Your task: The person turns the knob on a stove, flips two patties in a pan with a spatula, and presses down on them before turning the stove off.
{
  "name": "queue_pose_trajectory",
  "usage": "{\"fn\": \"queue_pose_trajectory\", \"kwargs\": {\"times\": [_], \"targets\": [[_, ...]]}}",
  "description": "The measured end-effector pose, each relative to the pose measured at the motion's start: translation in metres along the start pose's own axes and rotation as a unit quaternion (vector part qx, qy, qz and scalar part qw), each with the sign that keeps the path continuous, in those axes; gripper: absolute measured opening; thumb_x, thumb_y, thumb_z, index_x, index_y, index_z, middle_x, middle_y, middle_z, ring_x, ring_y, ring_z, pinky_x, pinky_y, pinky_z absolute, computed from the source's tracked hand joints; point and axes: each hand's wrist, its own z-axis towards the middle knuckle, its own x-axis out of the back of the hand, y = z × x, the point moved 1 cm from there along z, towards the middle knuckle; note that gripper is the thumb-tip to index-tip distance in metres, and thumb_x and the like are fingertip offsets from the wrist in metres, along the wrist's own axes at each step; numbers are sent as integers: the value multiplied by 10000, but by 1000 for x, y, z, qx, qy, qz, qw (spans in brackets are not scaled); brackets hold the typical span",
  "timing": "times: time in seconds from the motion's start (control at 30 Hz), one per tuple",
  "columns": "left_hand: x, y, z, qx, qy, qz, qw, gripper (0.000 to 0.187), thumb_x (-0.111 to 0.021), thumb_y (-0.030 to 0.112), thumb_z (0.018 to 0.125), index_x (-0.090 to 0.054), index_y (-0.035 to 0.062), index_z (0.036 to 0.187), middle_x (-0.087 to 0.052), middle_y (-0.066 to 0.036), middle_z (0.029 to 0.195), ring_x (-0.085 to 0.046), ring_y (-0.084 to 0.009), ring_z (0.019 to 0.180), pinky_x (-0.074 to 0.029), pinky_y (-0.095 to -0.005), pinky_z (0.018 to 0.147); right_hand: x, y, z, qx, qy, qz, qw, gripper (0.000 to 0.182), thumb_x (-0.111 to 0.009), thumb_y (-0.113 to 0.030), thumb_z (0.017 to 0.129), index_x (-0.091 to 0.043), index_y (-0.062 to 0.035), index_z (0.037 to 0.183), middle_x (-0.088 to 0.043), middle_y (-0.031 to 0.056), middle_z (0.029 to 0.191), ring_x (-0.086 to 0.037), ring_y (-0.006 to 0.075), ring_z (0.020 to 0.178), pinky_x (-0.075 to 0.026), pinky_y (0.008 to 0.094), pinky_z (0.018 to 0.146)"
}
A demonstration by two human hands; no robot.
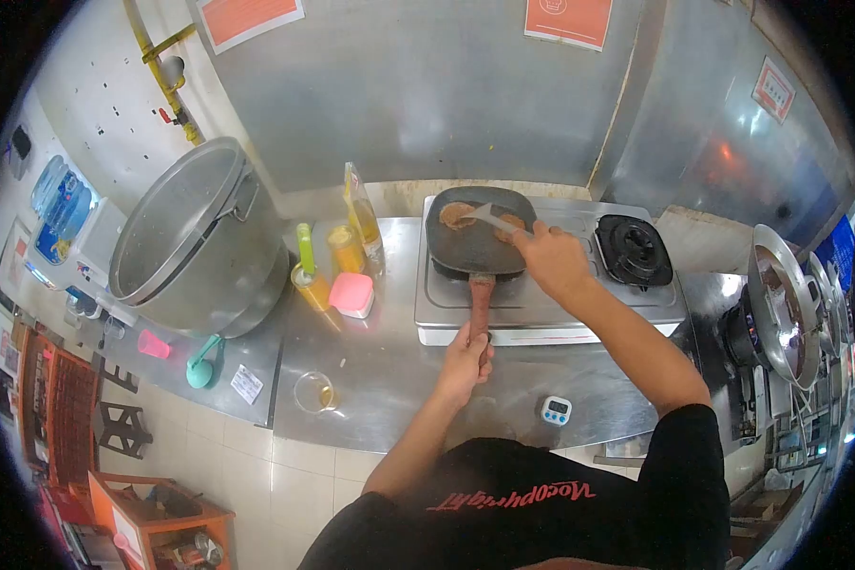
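Pan (467,251) ahead of left hand (465,363) gripping handle (481,302); right hand (553,260) at pan's right edge, clutching pale utensil (494,220).

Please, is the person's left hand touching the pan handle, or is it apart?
Touching: the head view shows the left hand wrapped around the near end of the pan handle.

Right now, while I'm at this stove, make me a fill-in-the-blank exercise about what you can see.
1. The left hand grips the brown ____ of the dark rounded-square pan.
2. The right hand holds a pale flat utensil among the ____ round brown patties in the pan.
3. The small white digital timer has ____ buttons.
4. The squat white container has a ____ lid.

Missing words: handle; two; blue; pink.
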Motion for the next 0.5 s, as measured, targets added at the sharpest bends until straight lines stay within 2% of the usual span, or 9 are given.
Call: {"fn": "queue_pose_trajectory", "kwargs": {"times": [0.37,0.43,0.5], "targets": [[0,-1,0,-12,-11,-6,1000,135,-470,195,1079,-490,128,1194,-514,-7,826,-438,-89,545,-292,-245,461,5,4,15,-30,21,33,999,226,-677,-133,823,-697,-118,1048,-651,146,927,-718,328,809,-597,437,664],[0,0,0,-2,0,1,1000,116,-478,201,1080,-490,132,1173,-515,-6,828,-437,-87,543,-290,-244,459,0,-1,14,-39,1,19,999,169,-642,-234,910,-731,-149,1025,-660,139,932,-725,310,813,-604,418,662],[-1,1,0,-5,1,4,1000,113,-481,204,1080,-491,133,1168,-516,-6,828,-435,-85,540,-289,-243,458,-4,0,14,-36,9,27,999,171,-642,-239,910,-729,-143,1022,-660,141,933,-726,317,809,-604,422,662]]}}
